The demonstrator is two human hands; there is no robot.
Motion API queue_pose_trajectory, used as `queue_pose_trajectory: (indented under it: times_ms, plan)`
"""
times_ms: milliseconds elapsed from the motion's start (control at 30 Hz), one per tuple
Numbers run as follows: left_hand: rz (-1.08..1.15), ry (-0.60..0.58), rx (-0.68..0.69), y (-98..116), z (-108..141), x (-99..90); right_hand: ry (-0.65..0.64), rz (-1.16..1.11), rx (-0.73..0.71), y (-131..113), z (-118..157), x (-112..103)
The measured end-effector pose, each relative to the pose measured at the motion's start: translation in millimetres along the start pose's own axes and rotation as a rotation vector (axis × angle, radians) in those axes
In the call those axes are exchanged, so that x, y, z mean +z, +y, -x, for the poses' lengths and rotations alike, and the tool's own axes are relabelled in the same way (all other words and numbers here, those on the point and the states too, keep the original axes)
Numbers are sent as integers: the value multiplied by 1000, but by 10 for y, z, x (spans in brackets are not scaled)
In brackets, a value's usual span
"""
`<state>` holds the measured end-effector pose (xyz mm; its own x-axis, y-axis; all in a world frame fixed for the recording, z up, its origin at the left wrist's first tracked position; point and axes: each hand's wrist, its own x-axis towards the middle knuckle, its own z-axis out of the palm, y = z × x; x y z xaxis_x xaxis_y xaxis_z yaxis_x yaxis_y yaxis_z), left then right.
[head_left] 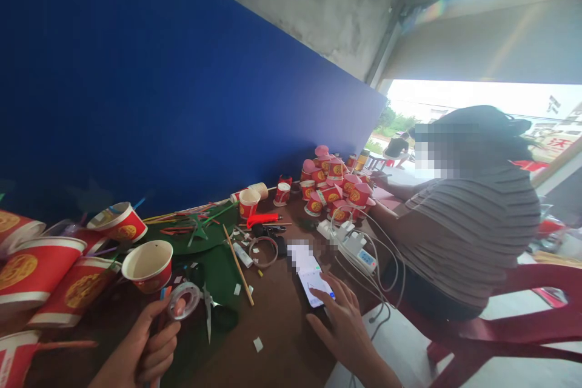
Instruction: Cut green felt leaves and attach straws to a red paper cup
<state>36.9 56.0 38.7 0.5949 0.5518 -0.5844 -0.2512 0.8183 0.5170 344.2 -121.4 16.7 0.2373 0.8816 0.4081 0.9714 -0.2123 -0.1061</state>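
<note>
My left hand (157,339), at the lower left, is closed with a roll of clear tape (185,301) at its fingertips. A thin orange and blue piece (165,293) also pokes out of that grip; its kind is unclear. My right hand (340,318) has its fingers apart, a fingertip touching the lit screen of a phone (313,273) on the brown table (286,321). Beside the tape lie scissors (208,309), partly over green sheet material. A red and white paper cup (148,265) stands just behind my left hand.
Printed red paper cups (40,267) crowd the left. Cups with pink tops (336,185) are piled at the back. A wooden stick (239,267), a red-handled tool (264,219) and a power strip (359,251) with cables lie about. A person (473,224) sits at the right.
</note>
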Motion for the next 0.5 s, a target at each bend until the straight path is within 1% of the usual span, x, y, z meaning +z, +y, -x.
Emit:
queue_pose_trajectory:
  times_ms: [167,333,400,500]
  plan:
    - [14,-34,23,-7,2,10,17,5,-25,30,27,-1]
    - [-8,-29,22,-7,-6,-7,51,22,-31,74,31,-11]
    - [1,-27,17,-11,-34,-35,83,28,-10,103,22,-21]
    - [32,-24,-11,-16,-66,-62,142,44,56,153,-5,-39]
